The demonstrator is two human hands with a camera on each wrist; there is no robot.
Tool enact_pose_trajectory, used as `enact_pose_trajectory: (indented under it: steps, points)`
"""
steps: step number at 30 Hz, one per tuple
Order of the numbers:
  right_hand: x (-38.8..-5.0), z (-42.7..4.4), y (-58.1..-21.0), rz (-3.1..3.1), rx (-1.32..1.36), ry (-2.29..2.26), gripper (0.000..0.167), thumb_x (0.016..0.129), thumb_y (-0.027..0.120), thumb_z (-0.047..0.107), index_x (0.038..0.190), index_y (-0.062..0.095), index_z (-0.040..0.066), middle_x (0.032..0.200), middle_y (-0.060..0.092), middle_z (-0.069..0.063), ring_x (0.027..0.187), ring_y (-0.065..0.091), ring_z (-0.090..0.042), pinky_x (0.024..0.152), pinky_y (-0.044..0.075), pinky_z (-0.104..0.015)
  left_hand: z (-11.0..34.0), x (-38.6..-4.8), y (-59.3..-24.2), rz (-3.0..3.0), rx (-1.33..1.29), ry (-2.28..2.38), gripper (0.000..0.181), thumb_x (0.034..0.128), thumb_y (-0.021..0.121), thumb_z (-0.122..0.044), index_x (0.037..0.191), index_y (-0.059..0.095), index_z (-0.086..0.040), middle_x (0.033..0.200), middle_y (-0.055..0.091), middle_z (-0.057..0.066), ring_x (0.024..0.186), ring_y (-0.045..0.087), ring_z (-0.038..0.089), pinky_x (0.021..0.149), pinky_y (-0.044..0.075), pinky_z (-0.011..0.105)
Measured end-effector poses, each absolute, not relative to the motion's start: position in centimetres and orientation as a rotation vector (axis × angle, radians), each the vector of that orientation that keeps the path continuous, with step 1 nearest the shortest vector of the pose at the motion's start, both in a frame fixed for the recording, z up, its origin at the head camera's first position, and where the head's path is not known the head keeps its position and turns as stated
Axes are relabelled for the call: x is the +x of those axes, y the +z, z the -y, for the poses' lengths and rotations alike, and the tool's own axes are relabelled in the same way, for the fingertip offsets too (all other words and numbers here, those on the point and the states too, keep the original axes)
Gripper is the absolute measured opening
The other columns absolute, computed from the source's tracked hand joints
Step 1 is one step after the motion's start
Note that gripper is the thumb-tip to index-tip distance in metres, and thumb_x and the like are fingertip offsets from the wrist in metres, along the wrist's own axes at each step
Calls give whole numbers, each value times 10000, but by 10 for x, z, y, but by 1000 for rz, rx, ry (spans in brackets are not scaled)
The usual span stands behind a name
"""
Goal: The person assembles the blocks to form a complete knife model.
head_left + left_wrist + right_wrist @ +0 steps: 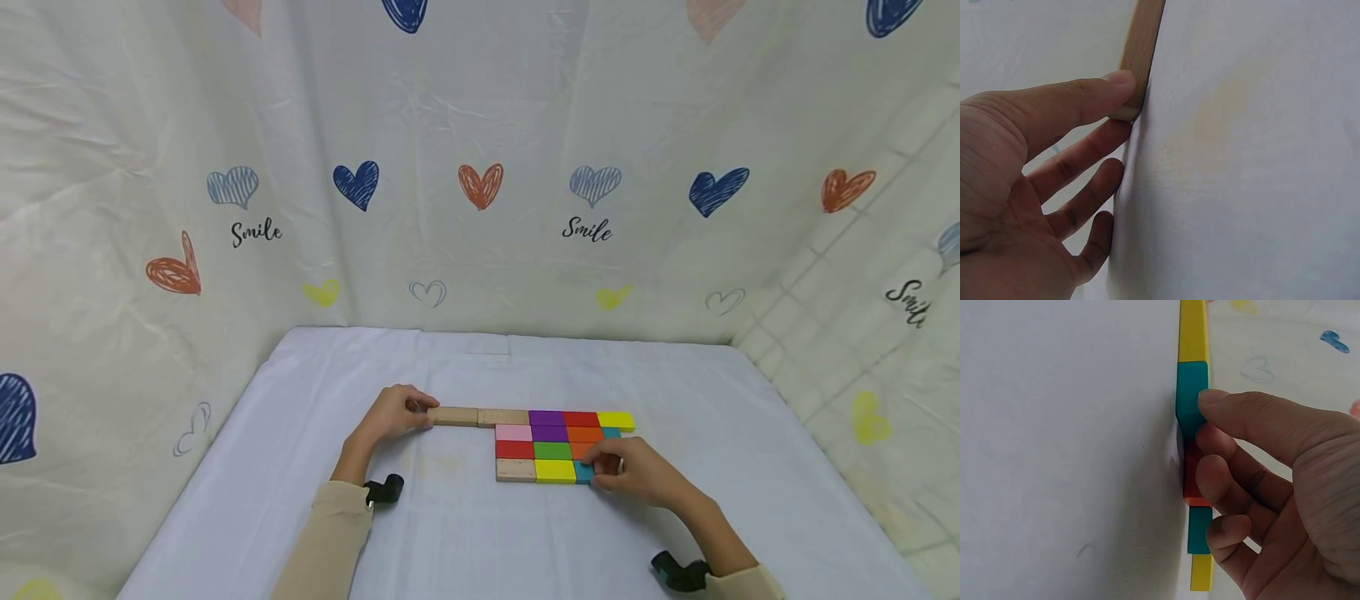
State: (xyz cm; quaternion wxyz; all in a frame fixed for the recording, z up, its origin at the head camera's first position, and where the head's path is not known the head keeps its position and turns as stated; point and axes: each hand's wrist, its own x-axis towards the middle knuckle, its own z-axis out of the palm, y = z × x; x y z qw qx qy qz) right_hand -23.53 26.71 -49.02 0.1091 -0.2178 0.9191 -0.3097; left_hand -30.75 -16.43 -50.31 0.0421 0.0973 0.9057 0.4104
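Observation:
Flat coloured blocks lie edge to edge in rows on the table, among them a green block [552,451], a pink block [513,432] and a purple block [547,417]. Two plain wooden blocks [453,416] extend the back row to the left. My left hand [391,413] pinches the outer end of the leftmost wooden block, its thumb on the wood in the left wrist view. At the front right corner, my right hand [636,473] pinches the end of a teal block [1192,394], beside a yellow block [555,472]. My right fingers partly hide the orange block [581,451] behind.
A white cloth covers the table [450,542]. Behind it hangs a curtain [510,250] printed with hearts. Black wrist cameras [385,489] sit at both sleeves. A yellow block [617,422] ends the back row on the right.

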Motion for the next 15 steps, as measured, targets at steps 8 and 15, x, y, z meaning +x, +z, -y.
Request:
enact_pose_trajectory:
  steps: [8, 15]
  points:
    - [-234, -268, -489, -2702, -631, -908, 216, 864, 825, 210, 1058, 739, 174, 824, 613, 72, 749, 542, -65, 655, 493, -211, 163, -308, -503, -2764, 309, 1264, 292, 794, 865, -98, 1054, 819, -220, 948, 701, -26, 833, 531, 160, 732, 437, 304]
    - [-233, -268, -489, -2690, -644, -942, 199, 877, 811, 199, 1060, 743, 160, 829, 621, 70, 752, 546, -66, 656, 495, -211, 163, -309, -504, -2777, 295, 1238, 293, 796, 865, -101, 1058, 817, -224, 977, 712, -33, 864, 540, 158, 744, 442, 307]
